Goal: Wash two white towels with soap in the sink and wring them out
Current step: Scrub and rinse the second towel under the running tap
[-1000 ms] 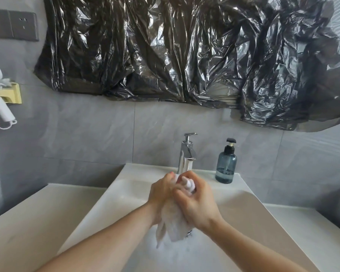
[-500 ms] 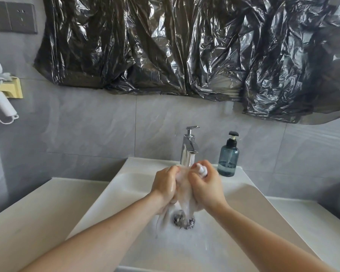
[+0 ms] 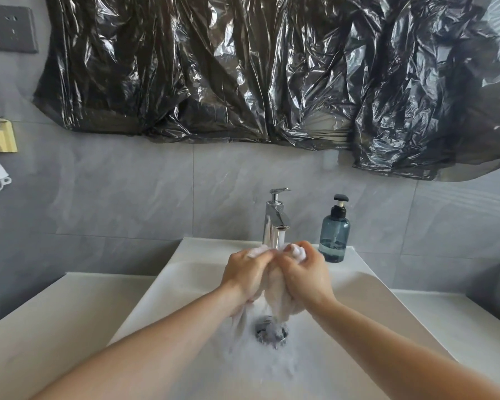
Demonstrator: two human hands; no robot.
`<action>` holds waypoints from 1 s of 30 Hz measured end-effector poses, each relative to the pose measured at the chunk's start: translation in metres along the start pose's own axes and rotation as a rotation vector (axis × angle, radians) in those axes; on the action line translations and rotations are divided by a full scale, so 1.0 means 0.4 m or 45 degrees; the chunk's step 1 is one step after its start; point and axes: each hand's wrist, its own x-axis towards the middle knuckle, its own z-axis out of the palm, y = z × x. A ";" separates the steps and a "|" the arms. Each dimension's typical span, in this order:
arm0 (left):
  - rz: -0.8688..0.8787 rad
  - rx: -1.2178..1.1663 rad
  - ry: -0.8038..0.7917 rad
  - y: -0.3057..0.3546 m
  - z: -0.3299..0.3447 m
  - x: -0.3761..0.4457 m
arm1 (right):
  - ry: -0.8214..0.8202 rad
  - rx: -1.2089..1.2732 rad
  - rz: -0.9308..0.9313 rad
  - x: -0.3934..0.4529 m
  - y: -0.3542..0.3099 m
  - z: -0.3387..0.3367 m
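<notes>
A wet white towel (image 3: 274,287) is bunched between both hands over the sink (image 3: 168,287), right under the running faucet (image 3: 275,217), its lower end hanging just above the drain (image 3: 271,332). The left hand (image 3: 244,272) grips its left side, fingers curled round the cloth; the right hand (image 3: 305,274) clenches the other side, a soapy tuft poking out on top. Foam lies in the basin. A blue soap bottle (image 3: 334,235) stands right of the faucet; black plastic sheeting (image 3: 243,70) covers the wall above
</notes>
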 end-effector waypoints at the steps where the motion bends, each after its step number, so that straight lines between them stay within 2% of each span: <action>1: 0.000 -0.030 0.014 0.003 0.004 0.000 | 0.028 0.000 0.058 0.009 0.000 -0.006; 4: 0.041 -0.046 0.079 0.011 0.003 0.013 | -0.043 0.065 0.173 -0.010 -0.006 0.025; 6: 0.040 -0.030 0.100 0.016 -0.007 0.015 | -0.111 0.065 0.139 -0.033 -0.023 0.048; 11: -0.024 -0.123 0.136 -0.003 -0.001 0.010 | 0.132 -0.057 0.113 0.007 -0.033 0.031; 16: 0.038 -0.087 0.097 -0.005 -0.006 0.022 | -0.088 0.011 0.125 -0.053 -0.016 0.055; 20: 0.009 -0.167 0.082 -0.002 0.022 0.006 | 0.088 -0.099 0.137 0.010 -0.017 -0.002; 25: 0.077 -0.094 0.075 -0.009 0.008 0.038 | -0.074 -0.078 0.110 -0.047 -0.014 0.042; 28: 0.070 -0.131 0.097 -0.024 0.013 0.039 | -0.002 -0.169 0.042 -0.021 -0.017 0.031; 30: 0.069 -0.142 0.055 -0.024 0.021 0.029 | 0.057 -0.209 0.095 0.001 -0.012 0.014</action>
